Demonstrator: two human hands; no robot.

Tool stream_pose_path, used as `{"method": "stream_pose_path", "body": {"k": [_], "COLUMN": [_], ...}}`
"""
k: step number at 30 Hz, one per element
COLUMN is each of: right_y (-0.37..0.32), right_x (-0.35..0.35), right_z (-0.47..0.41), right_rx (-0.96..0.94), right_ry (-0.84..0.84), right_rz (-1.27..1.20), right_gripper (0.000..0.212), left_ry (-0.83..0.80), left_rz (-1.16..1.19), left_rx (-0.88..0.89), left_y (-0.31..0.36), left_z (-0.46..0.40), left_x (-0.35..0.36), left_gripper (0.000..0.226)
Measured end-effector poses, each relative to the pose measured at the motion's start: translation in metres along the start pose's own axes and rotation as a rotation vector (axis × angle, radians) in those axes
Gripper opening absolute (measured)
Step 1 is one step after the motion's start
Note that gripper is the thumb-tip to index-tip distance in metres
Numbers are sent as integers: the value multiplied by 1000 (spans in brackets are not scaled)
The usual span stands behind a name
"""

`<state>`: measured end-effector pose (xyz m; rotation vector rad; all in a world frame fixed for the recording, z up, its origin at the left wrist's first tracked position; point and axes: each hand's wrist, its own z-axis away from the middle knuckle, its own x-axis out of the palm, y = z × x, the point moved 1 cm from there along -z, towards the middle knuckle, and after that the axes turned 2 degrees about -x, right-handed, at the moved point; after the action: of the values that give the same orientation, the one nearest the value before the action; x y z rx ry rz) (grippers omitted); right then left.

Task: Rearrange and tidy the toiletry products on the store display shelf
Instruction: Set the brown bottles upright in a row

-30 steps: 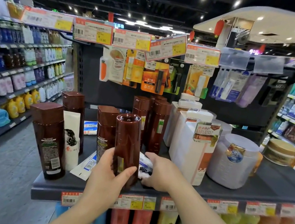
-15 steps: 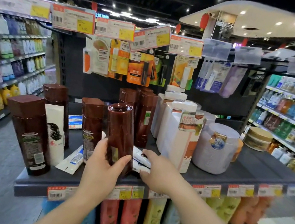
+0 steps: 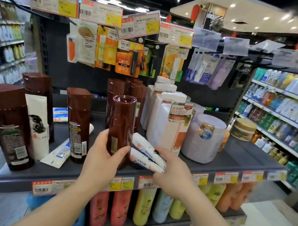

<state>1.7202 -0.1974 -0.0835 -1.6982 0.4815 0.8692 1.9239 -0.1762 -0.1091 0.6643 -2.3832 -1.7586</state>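
Stretching across the middle of the frame, the grey display shelf (image 3: 235,160) is carrying everything in play. Toward the centre right a block of white bottles (image 3: 163,127) is standing upright, with a lavender jar (image 3: 202,140) just beside them on the right. At the left, tall brown bottles (image 3: 9,124) are standing spread out, a white tube (image 3: 37,125) leaning among them and a flat white-and-blue tube (image 3: 58,153) lying on the shelf.

At the lower centre the left hand (image 3: 103,156) is gripping a brown bottle (image 3: 121,126) around its lower part, fingers and thumb curled round it; the bottle is standing upright, long axis vertical, near the shelf's front edge. Whether its base is resting on the shelf cannot be told, as the hand is covering it.

Just to the right, the right hand (image 3: 170,173) is holding two small white tubes (image 3: 148,153) stacked one on the other, its fingers closed on their near ends. The tubes are lying roughly flat, pointing up and left toward the brown bottle and touching or nearly touching its right side.

Judging from this, the tubes are the things being shifted, and the right hand is the nearer one. The upright bottle is blocking their far ends, so they would probably need to come out rightward, or the bottle to go left.
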Motion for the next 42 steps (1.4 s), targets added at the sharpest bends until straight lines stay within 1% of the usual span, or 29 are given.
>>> {"method": "stream_pose_path", "body": {"k": [5, 10, 14, 17, 20, 22, 25, 31, 36, 42], "right_y": [4, 13, 22, 33, 44, 53, 72, 113, 138, 159], "right_x": [-28, -64, -92, -111, -130, -143, -157, -162, -153, -149], "right_z": [27, 63, 87, 99, 104, 101, 86, 49, 23, -2], "right_rx": [9, 82, 138, 205, 245, 266, 341, 483, 543, 590], "right_ry": [69, 85, 135, 191, 290, 362, 452, 605, 625, 659], "right_rz": [-54, -139, -89, -91, -107, -86, -129, -147, -131, -151], "right_gripper": [70, 64, 66, 66, 65, 64, 62, 62, 56, 58], "left_ry": [46, 63, 53, 46, 43, 43, 33, 25, 51, 72], "left_rz": [-47, -90, -124, -144, -157, -173, -187, -194, -204, -240], "left_rx": [19, -1, -21, -36, -32, -30, -36, -40, -17, -30], "left_y": [-1, -3, -14, -19, -20, -20, -21, -24, -29, -39], "left_z": [-7, -17, -25, -31, -37, -39, -40, -38, -40, -47], "left_x": [11, 25, 34, 39, 43, 44, 43, 42, 39, 40], "left_gripper": [37, 42, 43, 41, 39, 41, 46, 49, 42, 50]}}
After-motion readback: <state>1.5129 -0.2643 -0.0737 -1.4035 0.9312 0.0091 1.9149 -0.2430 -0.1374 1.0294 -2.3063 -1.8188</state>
